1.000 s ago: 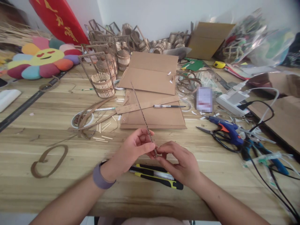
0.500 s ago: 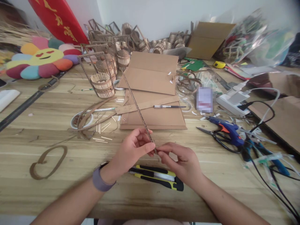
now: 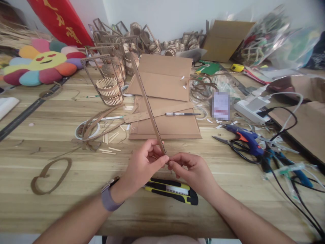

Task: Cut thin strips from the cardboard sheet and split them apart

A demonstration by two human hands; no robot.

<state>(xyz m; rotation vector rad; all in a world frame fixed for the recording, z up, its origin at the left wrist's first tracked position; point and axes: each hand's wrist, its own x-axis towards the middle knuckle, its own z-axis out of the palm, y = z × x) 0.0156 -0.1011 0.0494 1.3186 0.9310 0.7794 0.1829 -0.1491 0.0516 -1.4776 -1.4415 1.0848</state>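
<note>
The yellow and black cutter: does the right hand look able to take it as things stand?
Probably yes: the cutter lies close to the right hand, its handle end uncovered. This hand seems to pinch the lower end of the cardboard strip, so it would likely need to let go first.

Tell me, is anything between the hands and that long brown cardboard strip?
Nothing visible: the left hand grips the long brown cardboard strip near its lower end, where the right hand touches too. The yellow-and-black utility knife lies below.

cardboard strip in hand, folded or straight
Straight where visible: the cardboard strip runs unbent from the left hand to its tip. Near end: cannot tell.
</note>
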